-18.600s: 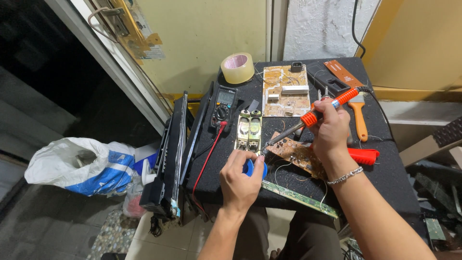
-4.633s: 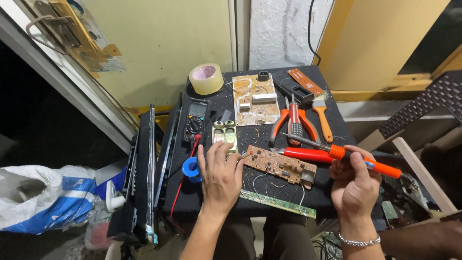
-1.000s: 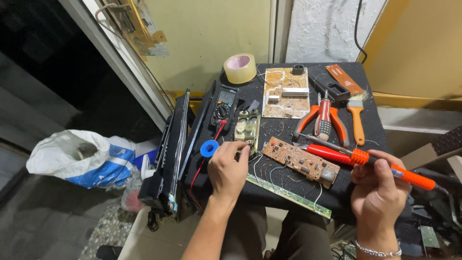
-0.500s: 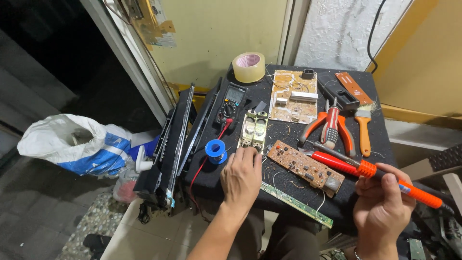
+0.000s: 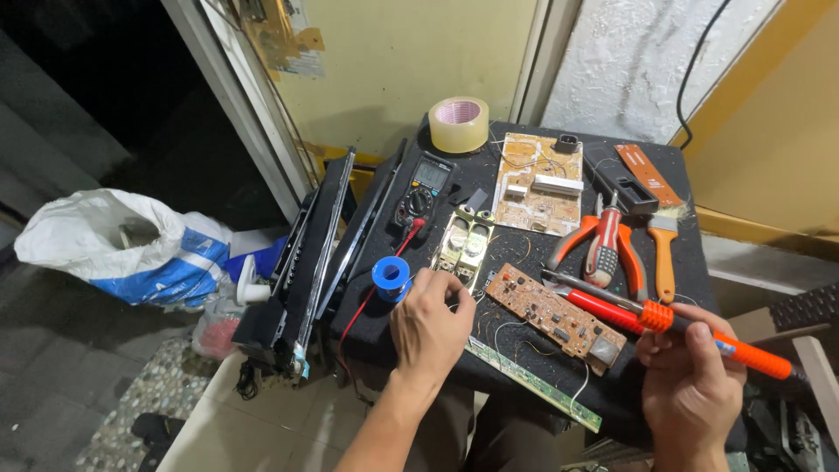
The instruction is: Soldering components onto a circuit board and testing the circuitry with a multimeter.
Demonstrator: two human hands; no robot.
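The right hand [image 5: 690,389] grips an orange soldering iron [image 5: 690,328] clear of the brown circuit board [image 5: 555,316] at the table's front edge, the left hand [image 5: 430,328] pinches solder wire beside the blue spool [image 5: 391,276], so soldering looks unfinished.

Two bare hands held low over the work, forearms reaching up from the bottom edge.

The left hand [image 5: 430,325] lies knuckles-up with its fingers curled under and forward, the wrist straight, the forearm running down and to the left. The right hand [image 5: 690,385] sits further right and lower, closed in a fist-like grip, thumb and fingers wrapped tight, back of the hand facing the camera.
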